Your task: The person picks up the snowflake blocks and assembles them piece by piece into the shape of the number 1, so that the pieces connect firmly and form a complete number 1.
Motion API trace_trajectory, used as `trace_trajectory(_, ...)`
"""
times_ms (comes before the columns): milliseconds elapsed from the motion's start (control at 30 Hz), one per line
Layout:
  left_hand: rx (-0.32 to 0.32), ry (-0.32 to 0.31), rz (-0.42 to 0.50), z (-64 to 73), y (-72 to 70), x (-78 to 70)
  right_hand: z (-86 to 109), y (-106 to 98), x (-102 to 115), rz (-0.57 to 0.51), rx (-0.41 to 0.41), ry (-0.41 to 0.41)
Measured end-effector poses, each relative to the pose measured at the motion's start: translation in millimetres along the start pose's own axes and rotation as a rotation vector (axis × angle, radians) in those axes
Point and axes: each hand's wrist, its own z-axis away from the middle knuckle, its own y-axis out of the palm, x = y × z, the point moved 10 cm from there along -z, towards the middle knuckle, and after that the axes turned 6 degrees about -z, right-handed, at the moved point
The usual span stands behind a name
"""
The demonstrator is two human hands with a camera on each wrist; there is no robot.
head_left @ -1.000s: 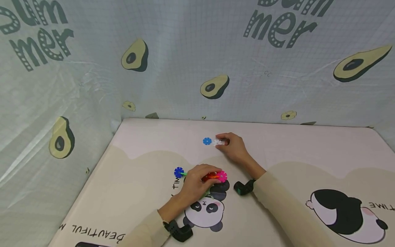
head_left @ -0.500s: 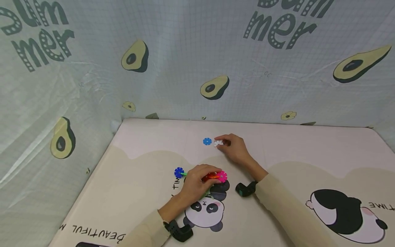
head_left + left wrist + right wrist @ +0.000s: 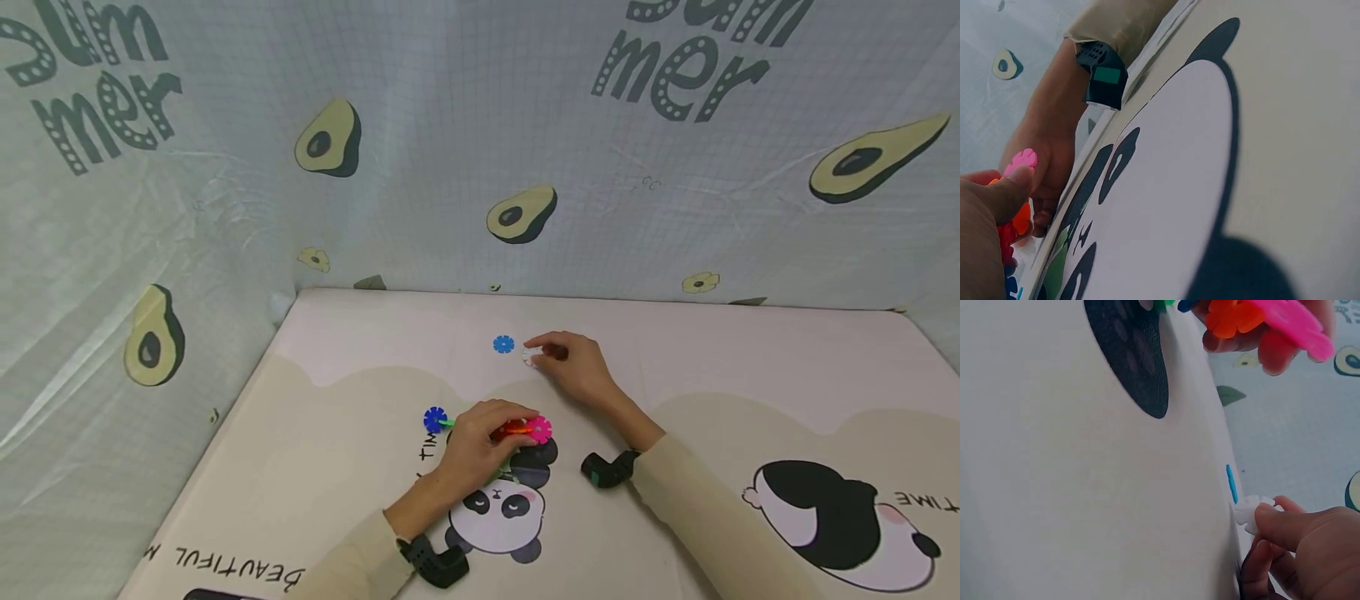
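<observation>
My left hand (image 3: 483, 437) grips a chain of joined plastic snowflake discs over the panda print. A dark blue disc (image 3: 434, 419) and a bit of green show at the chain's left end. Its right end has an orange disc (image 3: 1233, 317) and a pink disc (image 3: 540, 429); the fingers hide the middle. Farther back, my right hand (image 3: 577, 362) pinches a white snowflake disc (image 3: 1247, 512) between thumb and fingers. A light blue snowflake disc (image 3: 503, 344) lies flat on the table, left of the white one.
The table (image 3: 337, 483) has a printed cloth with pandas and lettering. Behind it and to the left hangs a curtain (image 3: 420, 150) with avocado prints. A dark object (image 3: 217, 594) shows at the bottom left edge. Both wrists wear black camera bands.
My right hand has drawn slightly nearer and to the right with the white disc, away from the light blue disc. The left hand and its chain have stayed still.
</observation>
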Motion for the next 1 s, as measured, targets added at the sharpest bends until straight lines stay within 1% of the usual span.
trace_trajectory(167,-0.003,0.002,0.001,0.0,0.3,0.2,7.2,-6,2,-0.046,-0.002,0.000)
trace_trajectory(267,-0.001,-0.002,0.007,-0.1,0.3,0.4,13.6,-10,2,-0.072,0.009,0.017)
trace_trajectory(533,0.008,-0.011,0.008,-0.5,1.0,1.3,32.0,-11,1,-0.205,0.085,0.059)
trace_trajectory(733,0.000,-0.003,0.006,-0.4,0.9,1.6,47.2,-15,1,-0.236,0.115,0.075)
trace_trajectory(1000,0.009,-0.019,0.013,-0.1,1.6,2.0,70.3,-17,-3,-0.282,0.155,0.143)
